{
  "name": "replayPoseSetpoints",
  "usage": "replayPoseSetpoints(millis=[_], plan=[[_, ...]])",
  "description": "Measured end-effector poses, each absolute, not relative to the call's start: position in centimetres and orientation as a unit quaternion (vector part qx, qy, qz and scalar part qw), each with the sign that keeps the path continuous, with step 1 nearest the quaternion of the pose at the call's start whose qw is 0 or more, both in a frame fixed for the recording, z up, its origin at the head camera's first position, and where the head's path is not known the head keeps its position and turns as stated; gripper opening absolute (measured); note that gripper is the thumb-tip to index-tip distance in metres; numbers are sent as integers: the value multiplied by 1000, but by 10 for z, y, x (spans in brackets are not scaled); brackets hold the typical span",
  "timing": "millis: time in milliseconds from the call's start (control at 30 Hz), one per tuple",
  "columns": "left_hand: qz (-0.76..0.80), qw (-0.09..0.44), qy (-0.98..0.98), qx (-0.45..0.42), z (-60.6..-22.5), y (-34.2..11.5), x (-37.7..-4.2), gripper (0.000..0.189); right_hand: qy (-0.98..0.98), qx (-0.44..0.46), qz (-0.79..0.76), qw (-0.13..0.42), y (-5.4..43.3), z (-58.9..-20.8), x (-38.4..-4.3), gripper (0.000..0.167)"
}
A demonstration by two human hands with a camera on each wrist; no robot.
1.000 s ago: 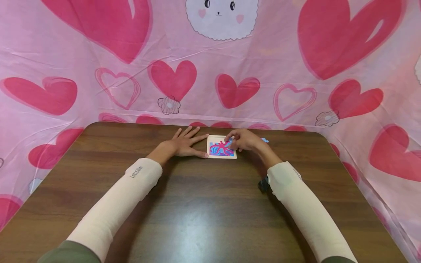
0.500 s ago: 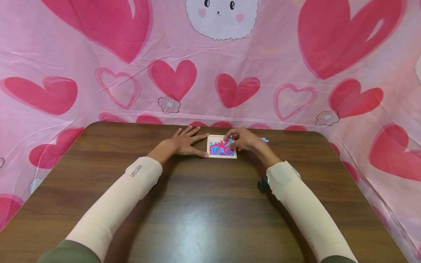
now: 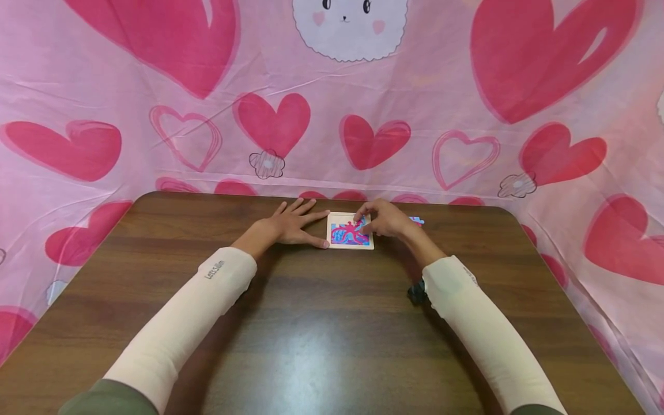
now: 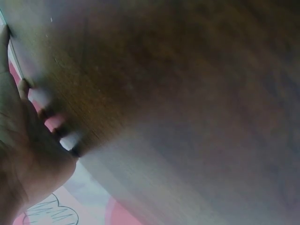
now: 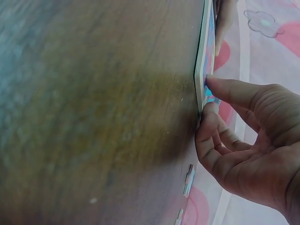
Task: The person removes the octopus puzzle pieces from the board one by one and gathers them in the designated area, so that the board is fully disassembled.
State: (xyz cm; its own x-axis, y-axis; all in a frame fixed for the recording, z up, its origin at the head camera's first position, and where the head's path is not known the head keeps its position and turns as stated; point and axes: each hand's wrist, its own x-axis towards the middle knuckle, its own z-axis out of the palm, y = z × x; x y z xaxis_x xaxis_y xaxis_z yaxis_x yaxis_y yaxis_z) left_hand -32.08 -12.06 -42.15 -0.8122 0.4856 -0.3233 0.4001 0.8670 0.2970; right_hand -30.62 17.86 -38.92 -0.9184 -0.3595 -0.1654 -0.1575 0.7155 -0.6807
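A small jigsaw puzzle in a pale wooden frame [image 3: 350, 248] lies near the far side of the table, with a pink and blue picture. Spread flat on the table, my left hand [image 3: 291, 226] touches the frame's left edge with its thumb and index finger. Over the puzzle's right side, my right hand [image 3: 386, 219] pinches a blue and pink puzzle piece [image 5: 209, 95] between thumb and fingers, at the picture's surface. The fingers hide much of that piece. Along the top of the frame a bare pale strip shows.
A loose blue puzzle piece [image 3: 417, 220] lies on the wooden table [image 3: 311, 323] just beyond my right hand. Low in the right wrist view, another piece [image 5: 179, 217] is partly visible. Behind the table hangs a pink cloth [image 3: 321, 80] with hearts.
My right hand has shifted very slightly away from me, its fingers still at the puzzle's right side. The left hand and the frame have stayed in place.
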Motion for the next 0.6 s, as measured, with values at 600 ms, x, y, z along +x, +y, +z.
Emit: replayPoseSetpoints(millis=[600], plan=[[106, 208, 946, 226, -430, -121, -329, 114, 920, -155, -343, 108, 178, -392, -305, 23]])
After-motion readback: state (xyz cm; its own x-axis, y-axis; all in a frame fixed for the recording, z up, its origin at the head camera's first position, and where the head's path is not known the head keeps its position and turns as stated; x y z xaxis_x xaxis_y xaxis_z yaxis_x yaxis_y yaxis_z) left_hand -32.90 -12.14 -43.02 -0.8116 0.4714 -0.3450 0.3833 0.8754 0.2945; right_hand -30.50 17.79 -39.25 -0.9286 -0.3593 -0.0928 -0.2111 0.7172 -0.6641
